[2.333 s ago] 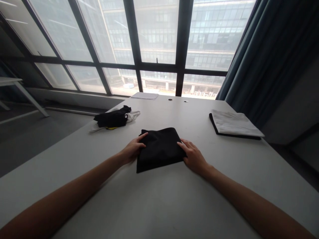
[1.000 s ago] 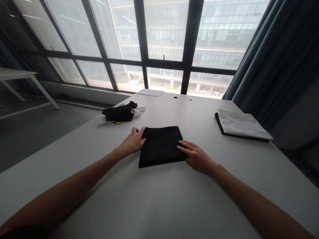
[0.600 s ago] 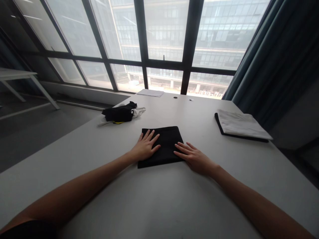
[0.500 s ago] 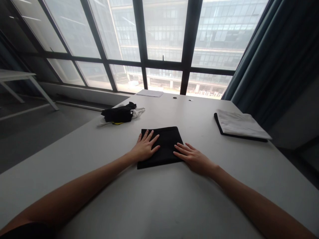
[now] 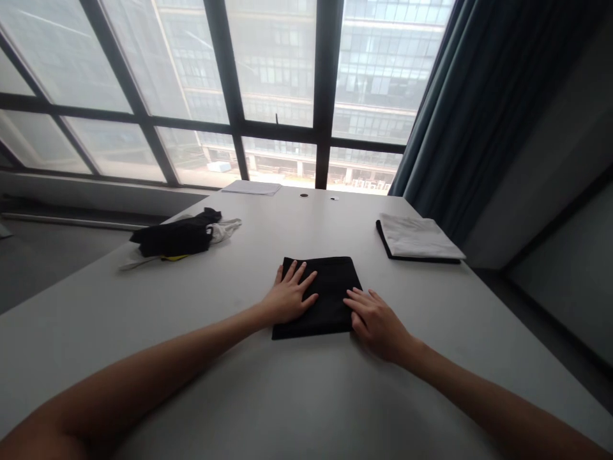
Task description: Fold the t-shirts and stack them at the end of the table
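A folded black cloth lies flat on the white table in front of me. My left hand rests palm down on the cloth's left half, fingers spread and open. My right hand lies at the cloth's near right corner, fingers stretched out with the tips on the fabric, nothing gripped.
A heap of black and white garments with a yellow bit lies at the left of the table. A folded white-over-black stack sits at the right. A sheet of paper lies at the far edge by the window. Dark curtain at right.
My left hand moved from the cloth's left edge onto its top and spread flat. The right hand stayed at the right corner. The view swung to the right.
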`<state>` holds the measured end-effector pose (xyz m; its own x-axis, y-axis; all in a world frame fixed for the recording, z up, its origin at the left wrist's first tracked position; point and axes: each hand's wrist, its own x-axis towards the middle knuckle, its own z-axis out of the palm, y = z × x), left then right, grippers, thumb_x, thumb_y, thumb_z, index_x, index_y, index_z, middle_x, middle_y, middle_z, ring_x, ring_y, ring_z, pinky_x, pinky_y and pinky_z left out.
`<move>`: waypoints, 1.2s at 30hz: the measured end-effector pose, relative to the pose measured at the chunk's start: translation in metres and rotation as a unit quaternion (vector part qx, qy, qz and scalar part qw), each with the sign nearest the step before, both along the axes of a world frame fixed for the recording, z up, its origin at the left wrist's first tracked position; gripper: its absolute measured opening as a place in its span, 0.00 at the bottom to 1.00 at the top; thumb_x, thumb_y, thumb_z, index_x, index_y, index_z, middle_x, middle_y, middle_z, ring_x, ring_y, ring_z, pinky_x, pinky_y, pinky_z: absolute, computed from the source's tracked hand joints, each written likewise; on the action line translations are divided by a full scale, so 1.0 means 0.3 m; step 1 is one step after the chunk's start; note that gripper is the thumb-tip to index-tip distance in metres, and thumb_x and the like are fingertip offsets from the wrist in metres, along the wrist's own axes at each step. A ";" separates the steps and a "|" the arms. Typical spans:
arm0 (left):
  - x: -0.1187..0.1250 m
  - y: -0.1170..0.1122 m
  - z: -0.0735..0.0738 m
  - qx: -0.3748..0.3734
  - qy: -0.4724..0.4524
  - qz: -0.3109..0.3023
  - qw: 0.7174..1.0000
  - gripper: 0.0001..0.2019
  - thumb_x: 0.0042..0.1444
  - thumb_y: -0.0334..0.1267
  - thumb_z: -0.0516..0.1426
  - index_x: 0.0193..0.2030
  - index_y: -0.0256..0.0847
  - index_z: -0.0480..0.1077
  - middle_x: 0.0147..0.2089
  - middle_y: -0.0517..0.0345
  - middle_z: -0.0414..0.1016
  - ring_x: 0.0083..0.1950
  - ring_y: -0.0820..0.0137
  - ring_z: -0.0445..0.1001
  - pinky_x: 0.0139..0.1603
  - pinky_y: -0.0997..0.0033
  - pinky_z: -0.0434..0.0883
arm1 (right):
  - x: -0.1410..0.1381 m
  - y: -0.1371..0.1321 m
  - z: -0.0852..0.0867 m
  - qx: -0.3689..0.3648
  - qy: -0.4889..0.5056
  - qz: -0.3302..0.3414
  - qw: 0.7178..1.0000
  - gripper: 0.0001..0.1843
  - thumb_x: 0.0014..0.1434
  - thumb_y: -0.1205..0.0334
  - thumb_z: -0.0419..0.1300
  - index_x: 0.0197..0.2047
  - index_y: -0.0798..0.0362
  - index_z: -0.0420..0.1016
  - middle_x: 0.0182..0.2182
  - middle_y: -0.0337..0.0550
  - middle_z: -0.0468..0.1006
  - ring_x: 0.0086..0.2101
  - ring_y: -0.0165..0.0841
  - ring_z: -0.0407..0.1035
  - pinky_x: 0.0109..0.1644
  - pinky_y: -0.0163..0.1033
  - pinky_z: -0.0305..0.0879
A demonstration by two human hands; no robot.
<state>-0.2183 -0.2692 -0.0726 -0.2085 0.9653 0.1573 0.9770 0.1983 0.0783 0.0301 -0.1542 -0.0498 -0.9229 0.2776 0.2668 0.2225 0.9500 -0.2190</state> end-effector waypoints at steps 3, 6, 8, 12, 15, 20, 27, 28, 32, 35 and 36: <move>0.071 0.105 -0.002 0.009 -0.008 -0.024 1.000 0.34 0.66 0.58 0.50 0.75 0.47 0.55 0.77 0.44 0.44 0.78 0.46 0.37 0.72 0.34 0.35 | -0.065 0.036 0.013 -0.009 0.044 -0.069 0.997 0.27 0.66 0.65 0.47 0.67 0.57 0.68 0.68 0.53 0.62 0.69 0.42 0.53 0.72 0.54 0.49; 0.132 0.189 -0.003 0.011 -0.012 -0.041 0.999 0.34 0.66 0.57 0.50 0.75 0.46 0.55 0.77 0.44 0.45 0.78 0.46 0.38 0.71 0.33 0.35 | -0.141 0.113 -0.005 -0.014 0.020 -0.104 0.994 0.31 0.67 0.64 0.46 0.72 0.60 0.58 0.72 0.54 0.53 0.71 0.42 0.44 0.73 0.55 0.44; 0.155 0.224 -0.006 0.013 -0.013 -0.048 0.999 0.33 0.66 0.57 0.50 0.74 0.47 0.56 0.77 0.44 0.46 0.78 0.46 0.39 0.71 0.33 0.35 | -0.163 0.182 -0.030 -0.032 -0.018 -0.133 0.991 0.32 0.69 0.60 0.46 0.73 0.60 0.55 0.73 0.55 0.51 0.72 0.42 0.42 0.73 0.57 0.41; 0.162 0.248 -0.016 0.025 -0.012 -0.058 0.998 0.33 0.66 0.59 0.49 0.74 0.48 0.56 0.77 0.46 0.46 0.78 0.46 0.38 0.71 0.33 0.35 | -0.129 0.333 -0.068 -0.066 -0.073 -0.187 0.977 0.34 0.71 0.48 0.45 0.74 0.58 0.52 0.73 0.55 0.49 0.72 0.43 0.41 0.73 0.60 0.37; 0.160 0.247 -0.017 0.024 -0.018 -0.054 0.998 0.34 0.66 0.59 0.48 0.74 0.48 0.55 0.77 0.46 0.46 0.78 0.46 0.38 0.71 0.33 0.35 | -0.080 0.423 -0.076 -0.074 -0.086 -0.230 0.967 0.35 0.71 0.46 0.45 0.75 0.56 0.50 0.74 0.53 0.47 0.72 0.43 0.41 0.72 0.60 0.37; 0.165 0.248 -0.010 0.012 -0.018 -0.044 0.999 0.34 0.66 0.60 0.47 0.74 0.48 0.55 0.78 0.46 0.45 0.78 0.47 0.38 0.71 0.33 0.37 | -0.052 0.450 -0.052 -0.058 -0.038 -0.257 0.964 0.31 0.71 0.53 0.46 0.72 0.59 0.57 0.72 0.55 0.53 0.71 0.43 0.44 0.72 0.57 0.41; 0.157 0.249 -0.019 0.023 -0.016 -0.048 0.998 0.34 0.66 0.60 0.48 0.74 0.48 0.55 0.77 0.46 0.46 0.78 0.46 0.38 0.71 0.32 0.36 | -0.057 0.269 -0.041 -0.030 0.020 -0.128 0.991 0.31 0.70 0.55 0.45 0.72 0.57 0.57 0.72 0.51 0.54 0.71 0.39 0.44 0.73 0.52 0.43; 0.155 0.249 -0.021 0.024 -0.019 -0.049 0.998 0.34 0.66 0.60 0.49 0.74 0.49 0.55 0.77 0.47 0.46 0.78 0.47 0.38 0.71 0.33 0.36 | -0.050 0.249 -0.053 -0.029 0.005 -0.116 0.993 0.31 0.70 0.55 0.46 0.73 0.57 0.56 0.72 0.51 0.54 0.71 0.39 0.45 0.73 0.52 0.43; 0.154 0.246 -0.025 0.030 -0.026 -0.049 0.998 0.34 0.65 0.60 0.49 0.74 0.50 0.56 0.78 0.48 0.46 0.78 0.47 0.38 0.71 0.34 0.36 | 0.000 0.242 -0.095 -0.023 -0.022 -0.137 0.990 0.31 0.71 0.53 0.46 0.73 0.56 0.55 0.72 0.50 0.55 0.71 0.40 0.44 0.73 0.54 0.41; 0.163 0.246 -0.021 0.026 -0.028 -0.047 0.998 0.34 0.65 0.60 0.48 0.74 0.49 0.56 0.78 0.47 0.45 0.78 0.48 0.37 0.71 0.33 0.36 | 0.055 0.287 -0.103 -0.033 -0.033 -0.169 0.984 0.31 0.71 0.52 0.45 0.73 0.55 0.55 0.73 0.50 0.52 0.71 0.42 0.43 0.72 0.57 0.42; 0.166 0.247 -0.017 0.023 -0.031 -0.046 0.998 0.34 0.65 0.60 0.48 0.74 0.49 0.56 0.78 0.47 0.45 0.78 0.48 0.36 0.71 0.33 0.36 | 0.072 0.303 -0.103 -0.036 -0.037 -0.181 0.982 0.31 0.71 0.52 0.45 0.73 0.56 0.55 0.73 0.51 0.51 0.71 0.42 0.43 0.72 0.58 0.42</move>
<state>-0.1687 -0.1952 -0.0778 -0.1307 0.9726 0.1923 0.9839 0.1034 0.1460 0.0517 -0.0633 -0.0808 -0.7759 0.6073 0.1707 0.5610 0.7880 -0.2538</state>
